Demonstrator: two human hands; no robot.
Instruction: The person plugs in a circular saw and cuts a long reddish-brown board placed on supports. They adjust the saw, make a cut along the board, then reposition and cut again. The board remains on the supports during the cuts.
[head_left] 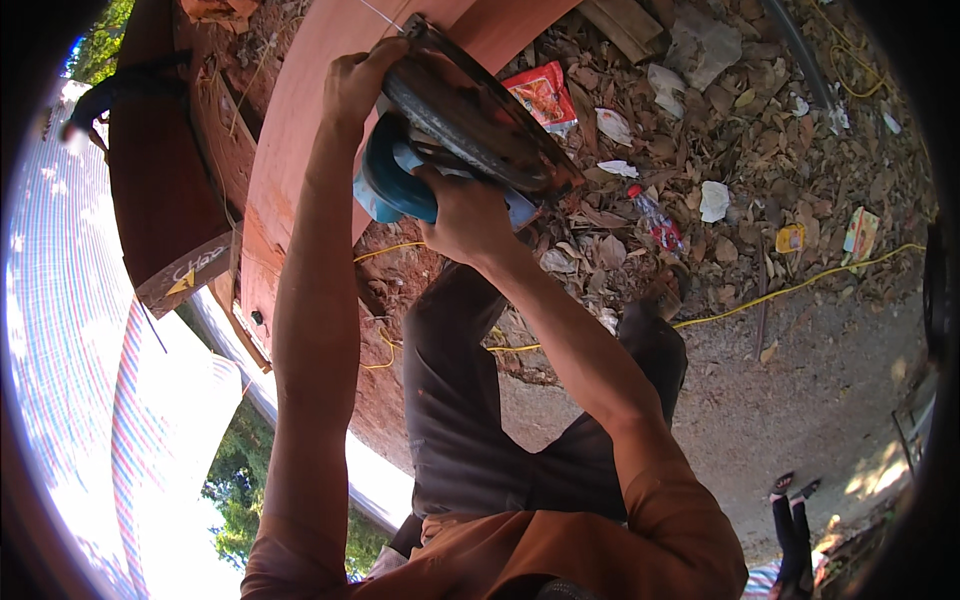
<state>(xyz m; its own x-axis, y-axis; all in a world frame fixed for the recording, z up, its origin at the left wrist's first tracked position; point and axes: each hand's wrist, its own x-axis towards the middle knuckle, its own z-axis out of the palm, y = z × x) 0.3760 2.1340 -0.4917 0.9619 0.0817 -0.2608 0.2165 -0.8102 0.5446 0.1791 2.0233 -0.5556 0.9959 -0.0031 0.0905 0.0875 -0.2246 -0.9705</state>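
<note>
Both hands are holding a circular saw against a curved reddish wooden plank: the left hand is wrapping its front guard, the right hand is closing its grip around the blue motor body, above leaf-strewn ground.

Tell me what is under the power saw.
Under the power saw lies the reddish curved wood slab, with leaf-strewn ground beyond. The left hand, right hand and saw body hide the contact.

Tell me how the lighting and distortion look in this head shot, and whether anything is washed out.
Head view: hard sunlight on the left hand and curved reddish wooden plank; striped tarp at left is blown out white; fisheye bends edges, black rim corners; teal-bodied circular saw looks sharp.
</note>
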